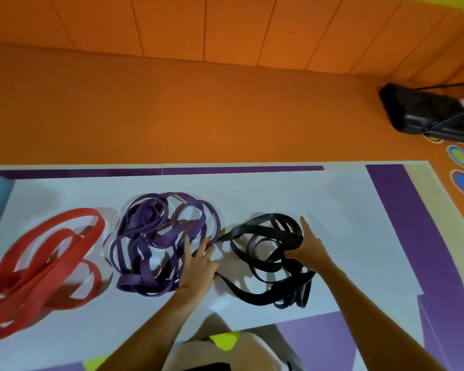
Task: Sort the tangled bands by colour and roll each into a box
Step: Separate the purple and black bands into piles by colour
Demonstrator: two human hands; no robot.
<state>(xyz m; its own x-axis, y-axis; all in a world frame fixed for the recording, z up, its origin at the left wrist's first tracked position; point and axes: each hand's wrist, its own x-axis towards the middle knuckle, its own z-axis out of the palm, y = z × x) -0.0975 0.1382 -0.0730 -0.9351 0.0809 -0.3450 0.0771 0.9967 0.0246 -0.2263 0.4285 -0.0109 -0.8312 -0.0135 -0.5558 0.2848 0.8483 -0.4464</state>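
A wide white sheet [332, 199] is being used as the work surface, with three heaps lying across it in a row. Broad red rubber bands [46, 266] are lying leftmost, thinner purple rubber bands [158, 236] in the middle and black rubber bands [265, 236] rightmost. The black heap's right edge is being gripped by the right hand [308, 250], with the thumb curled round several strands. The purple heap's right edge is being pressed by the left hand [198, 266], its fingers [187, 247] straight, spread and holding nothing. One black strand is trailing leftward into the purple loops, so a rightward pull is probably being called for.
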